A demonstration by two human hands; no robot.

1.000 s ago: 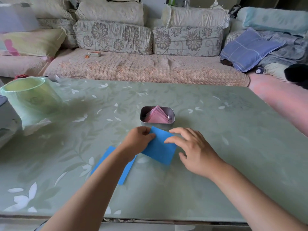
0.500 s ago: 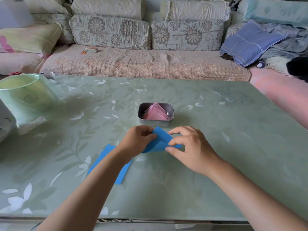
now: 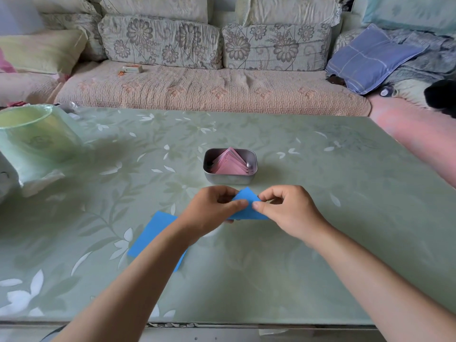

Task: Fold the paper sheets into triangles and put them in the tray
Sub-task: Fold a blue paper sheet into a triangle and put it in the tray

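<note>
Both hands are engaged on one blue paper sheet (image 3: pixel 246 195), held just in front of the metal tray (image 3: pixel 230 179) and not touching it. The left hand (image 3: pixel 209 211) pinches the sheet's left part between thumb and curled fingers; the right hand (image 3: pixel 289 210) pinches the right part likewise, and the two thumb tips nearly meet over the paper. One second ago the sheet was a flat rectangle, with the left fingers on its left edge and the right hand's fingers spread loosely at its right corner. Half a second ago it was partly doubled over. It now presents a triangular outline with its apex towards the tray. Whether its lower edge rests on the table (image 3: pixel 320 243) cannot be determined. The tray holds a stack of pink folded triangles (image 3: pixel 229 164), unchanged across the frames. The remaining flat blue sheets (image 3: pixel 153 233) lie on the table under the left forearm, in the same position as before. A green bin (image 3: pixel 32 130) stands at the table's far left corner.
</note>
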